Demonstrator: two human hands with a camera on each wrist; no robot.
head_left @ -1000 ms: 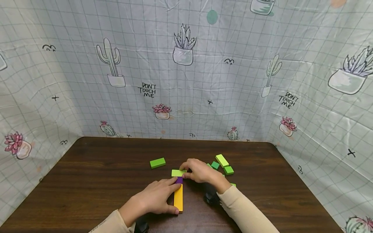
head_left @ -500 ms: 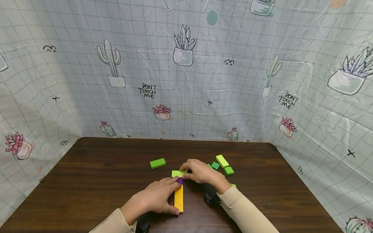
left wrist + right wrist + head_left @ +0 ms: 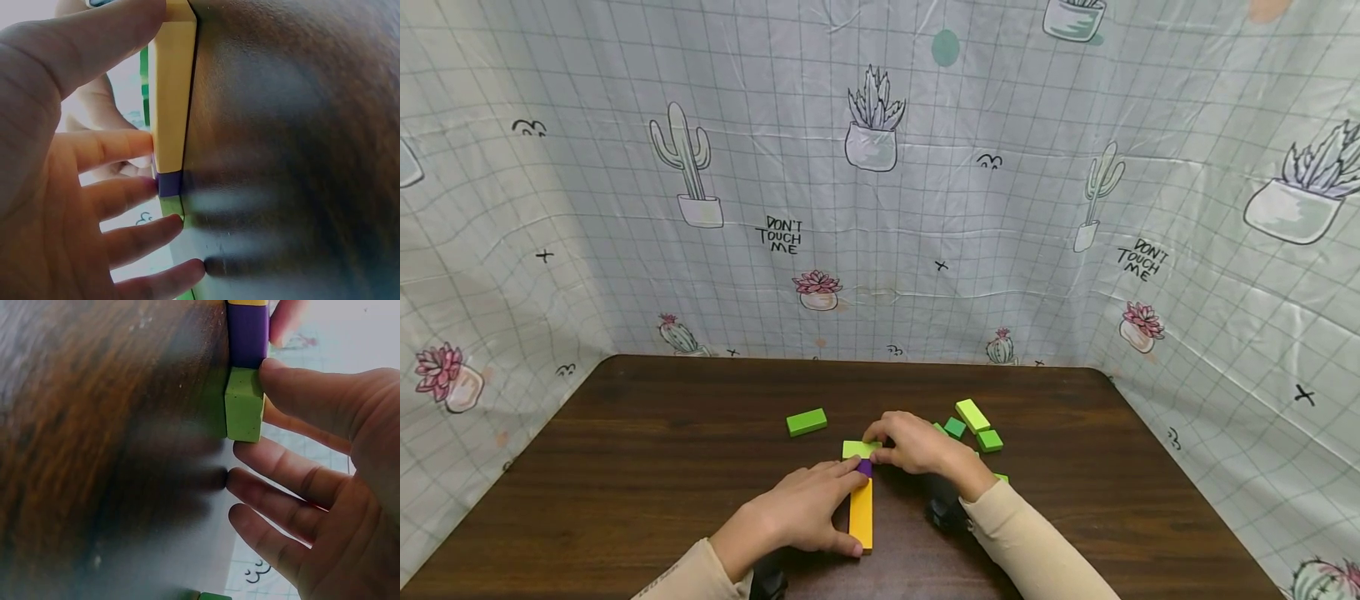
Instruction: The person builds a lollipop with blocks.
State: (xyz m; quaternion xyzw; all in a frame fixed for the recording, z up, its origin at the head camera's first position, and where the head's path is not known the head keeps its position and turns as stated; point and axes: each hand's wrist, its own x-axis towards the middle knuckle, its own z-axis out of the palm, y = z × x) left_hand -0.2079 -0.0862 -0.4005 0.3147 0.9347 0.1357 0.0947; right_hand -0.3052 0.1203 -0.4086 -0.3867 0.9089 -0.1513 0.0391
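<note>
A yellow block (image 3: 861,517), a small purple block (image 3: 865,468) and a light green block (image 3: 855,449) lie end to end in a line on the table, the light green one set crosswise at the far end. My left hand (image 3: 801,506) rests along the yellow block, thumb at its near end, fingers stretched towards the purple and green blocks. In the left wrist view the fingers are spread and nearly straight. My right hand (image 3: 917,447) pinches the light green block between thumb and index finger. The right wrist view shows the thumb where green meets purple (image 3: 249,334).
A lone green block (image 3: 807,422) lies further back on the left. Several more lie to the right, among them a lime block (image 3: 973,415), a dark green one (image 3: 955,427) and a green one (image 3: 989,440); my right hand and forearm partly cover others. A patterned curtain (image 3: 880,217) surrounds the table.
</note>
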